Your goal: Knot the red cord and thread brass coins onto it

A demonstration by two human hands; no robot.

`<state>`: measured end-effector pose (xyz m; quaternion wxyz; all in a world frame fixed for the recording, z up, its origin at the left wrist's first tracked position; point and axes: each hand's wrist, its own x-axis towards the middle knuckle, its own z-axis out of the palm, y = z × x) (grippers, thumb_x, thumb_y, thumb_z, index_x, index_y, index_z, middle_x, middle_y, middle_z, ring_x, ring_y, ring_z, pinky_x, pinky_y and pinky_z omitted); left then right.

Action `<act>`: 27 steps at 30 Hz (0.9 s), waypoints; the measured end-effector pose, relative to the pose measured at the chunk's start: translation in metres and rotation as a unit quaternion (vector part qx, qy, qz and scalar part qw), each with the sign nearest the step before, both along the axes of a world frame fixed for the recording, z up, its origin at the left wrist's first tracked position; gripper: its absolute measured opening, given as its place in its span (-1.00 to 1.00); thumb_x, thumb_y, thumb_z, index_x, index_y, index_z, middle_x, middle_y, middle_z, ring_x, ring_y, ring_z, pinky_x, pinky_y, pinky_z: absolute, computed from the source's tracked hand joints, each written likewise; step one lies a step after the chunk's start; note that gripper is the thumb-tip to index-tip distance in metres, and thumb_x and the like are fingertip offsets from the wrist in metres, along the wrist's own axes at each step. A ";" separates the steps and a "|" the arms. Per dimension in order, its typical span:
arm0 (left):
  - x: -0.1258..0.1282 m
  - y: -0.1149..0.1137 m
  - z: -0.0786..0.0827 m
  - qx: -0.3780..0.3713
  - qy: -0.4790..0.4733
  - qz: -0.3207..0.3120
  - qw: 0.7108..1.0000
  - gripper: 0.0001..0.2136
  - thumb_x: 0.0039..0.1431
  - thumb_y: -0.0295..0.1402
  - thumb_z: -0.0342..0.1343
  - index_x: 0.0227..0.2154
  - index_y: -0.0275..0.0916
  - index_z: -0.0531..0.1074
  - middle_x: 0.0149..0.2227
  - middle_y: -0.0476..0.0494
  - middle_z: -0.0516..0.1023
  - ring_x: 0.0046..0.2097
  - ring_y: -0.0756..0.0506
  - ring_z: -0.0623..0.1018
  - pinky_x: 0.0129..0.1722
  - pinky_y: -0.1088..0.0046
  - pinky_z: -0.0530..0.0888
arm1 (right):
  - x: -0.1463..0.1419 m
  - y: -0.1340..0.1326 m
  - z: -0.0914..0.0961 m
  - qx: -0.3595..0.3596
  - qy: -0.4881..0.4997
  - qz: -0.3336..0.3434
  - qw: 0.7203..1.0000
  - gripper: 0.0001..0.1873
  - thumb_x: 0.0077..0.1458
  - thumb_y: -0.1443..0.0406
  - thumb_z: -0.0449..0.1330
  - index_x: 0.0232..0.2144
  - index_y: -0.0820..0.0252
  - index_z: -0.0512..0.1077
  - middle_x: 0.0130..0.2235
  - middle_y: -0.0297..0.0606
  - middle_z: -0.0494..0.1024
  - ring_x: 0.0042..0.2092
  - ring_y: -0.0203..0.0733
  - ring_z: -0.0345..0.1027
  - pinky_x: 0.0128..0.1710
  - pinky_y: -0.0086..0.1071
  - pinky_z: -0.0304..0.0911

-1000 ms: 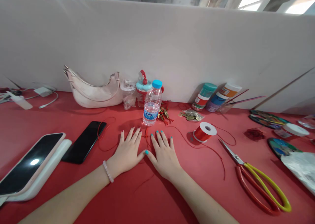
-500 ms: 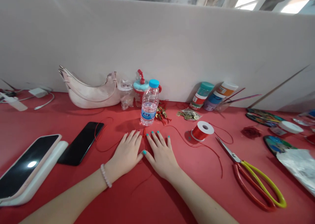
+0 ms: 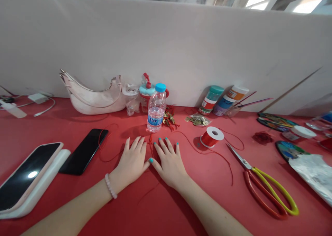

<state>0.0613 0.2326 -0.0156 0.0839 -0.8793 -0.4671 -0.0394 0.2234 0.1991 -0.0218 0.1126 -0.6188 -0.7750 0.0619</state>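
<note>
Two hands lie flat on the red tabletop [image 3: 145, 218], cord between them.
From where I stand, the left hand [image 3: 131, 164] and right hand [image 3: 171, 164] are palm down, fingers a little apart, gripping nothing, thumb tips seeming to touch; the red cord [image 3: 150, 139] shows at 12 o'clock from the thumbs, the bottle [image 3: 156, 116] just beyond it, the spool [image 3: 208, 138] at 2, scissors [image 3: 245, 162] at 3, black phone [image 3: 85, 150] at 9.

A bracelet [image 3: 110, 186] of round, pale pink beads circles the wrist of the left hand [image 3: 131, 164] in a single row. Both forearms [image 3: 77, 207] are bare. The right hand [image 3: 170, 165] has nails [image 3: 151, 160] painted teal, thumb included; the left nails' colour is unclear.
</note>
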 end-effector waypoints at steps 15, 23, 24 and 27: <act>0.004 -0.003 0.008 -0.005 0.042 0.029 0.999 -0.48 0.09 -0.24 -0.07 0.04 -0.51 0.31 0.15 -0.52 0.24 0.19 -0.34 0.21 0.15 -0.14 -0.02 | 0.000 0.000 0.001 0.005 -0.002 -0.001 1.000 -0.36 0.20 -0.03 -0.22 0.18 0.17 0.15 0.27 -0.17 0.07 0.29 0.08 -0.26 0.18 0.20 -0.30; 0.004 -0.005 0.007 -0.011 0.026 0.031 0.999 -0.50 0.11 -0.26 -0.10 0.04 -0.49 0.31 0.15 -0.51 0.24 0.19 -0.34 0.22 0.16 -0.13 -0.01 | 0.000 0.000 0.001 0.013 0.000 -0.002 1.000 -0.38 0.21 -0.02 -0.25 0.18 0.15 0.14 0.26 -0.18 0.08 0.29 0.08 -0.25 0.17 0.21 -0.29; 0.004 -0.005 0.006 -0.011 0.022 0.030 0.999 -0.50 0.11 -0.26 -0.11 0.04 -0.49 0.31 0.15 -0.51 0.25 0.19 -0.34 0.22 0.16 -0.13 -0.01 | 0.000 0.000 0.001 0.012 0.000 -0.002 1.000 -0.38 0.21 -0.02 -0.25 0.18 0.14 0.13 0.26 -0.18 0.08 0.29 0.08 -0.25 0.17 0.21 -0.29; 0.004 -0.005 0.005 -0.012 0.019 0.030 0.999 -0.51 0.12 -0.27 -0.12 0.04 -0.50 0.30 0.14 -0.51 0.25 0.19 -0.34 0.22 0.15 -0.13 0.00 | 0.000 0.000 0.001 0.008 0.001 -0.003 1.000 -0.38 0.21 -0.02 -0.24 0.19 0.14 0.13 0.26 -0.18 0.08 0.29 0.07 -0.26 0.17 0.21 -0.30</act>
